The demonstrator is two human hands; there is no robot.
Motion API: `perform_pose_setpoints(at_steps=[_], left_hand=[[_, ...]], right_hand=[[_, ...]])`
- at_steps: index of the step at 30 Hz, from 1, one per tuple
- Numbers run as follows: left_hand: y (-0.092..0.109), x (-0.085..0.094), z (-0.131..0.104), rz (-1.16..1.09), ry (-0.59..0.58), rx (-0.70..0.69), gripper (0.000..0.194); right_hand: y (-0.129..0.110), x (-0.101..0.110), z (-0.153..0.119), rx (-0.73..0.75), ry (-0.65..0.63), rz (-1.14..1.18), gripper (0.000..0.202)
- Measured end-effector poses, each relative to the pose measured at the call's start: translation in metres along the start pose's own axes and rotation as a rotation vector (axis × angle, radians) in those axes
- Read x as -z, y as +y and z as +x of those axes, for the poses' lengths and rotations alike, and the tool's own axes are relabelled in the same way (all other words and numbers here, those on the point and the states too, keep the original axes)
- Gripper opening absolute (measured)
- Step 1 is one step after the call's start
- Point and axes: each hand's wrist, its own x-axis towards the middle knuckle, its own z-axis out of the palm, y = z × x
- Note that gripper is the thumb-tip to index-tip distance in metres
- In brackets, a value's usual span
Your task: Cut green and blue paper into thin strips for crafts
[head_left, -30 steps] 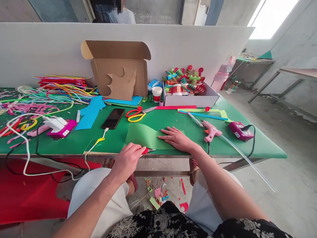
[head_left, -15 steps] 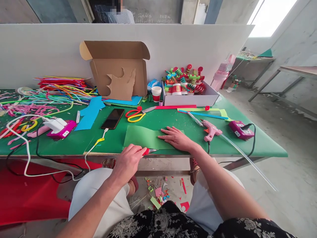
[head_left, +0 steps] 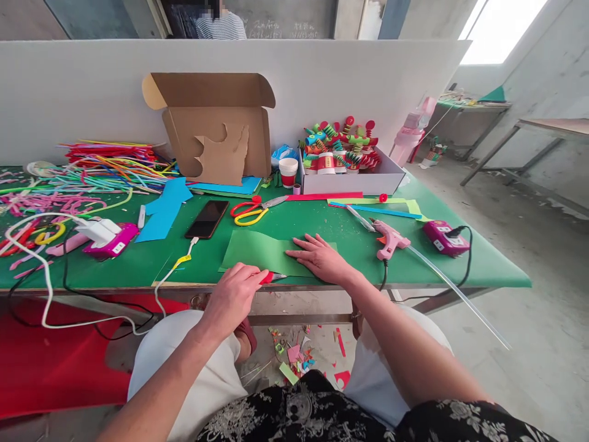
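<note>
A sheet of green paper (head_left: 257,248) lies near the table's front edge, its left part bulging up as if folded over. My right hand (head_left: 317,258) rests flat on its right part, fingers spread. My left hand (head_left: 237,291) is closed round a red-handled knife (head_left: 271,278), most of its handle hidden in the fist. The knife's grey pointed blade points right, along the paper's near edge. Behind the paper lie scissors (head_left: 251,210) with red and yellow handles. To the right of my right hand is a pink glue gun (head_left: 391,238) with a long clear glue stick.
A phone (head_left: 207,219) on a white cable lies left of the paper. Farther back stand an open cardboard box (head_left: 211,123), a paper cup (head_left: 288,173) and a white box (head_left: 354,184) of colourful crafts. Pipe cleaners (head_left: 115,175) are heaped at left; a purple socket block (head_left: 445,238) sits at right.
Both hands, the knife and the green paper have shifted slightly left. My left hand still grips the knife and my right hand still lies on the paper. The camera view has moved a little.
</note>
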Motion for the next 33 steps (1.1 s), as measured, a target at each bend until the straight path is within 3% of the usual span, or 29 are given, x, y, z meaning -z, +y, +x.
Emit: perform_pose_setpoints(at_steps=[11,33], left_hand=[[-0.003,-0.001,-0.006,-0.004,0.005,-0.003,0.031],[0.009,-0.003,-0.002,0.013,0.0,-0.031,0.032]], right_hand=[[0.014,0.008,-0.009,0.033,-0.046,0.009,0.042],[0.008,0.005,-0.009,0.012,-0.036,-0.047,0.043]])
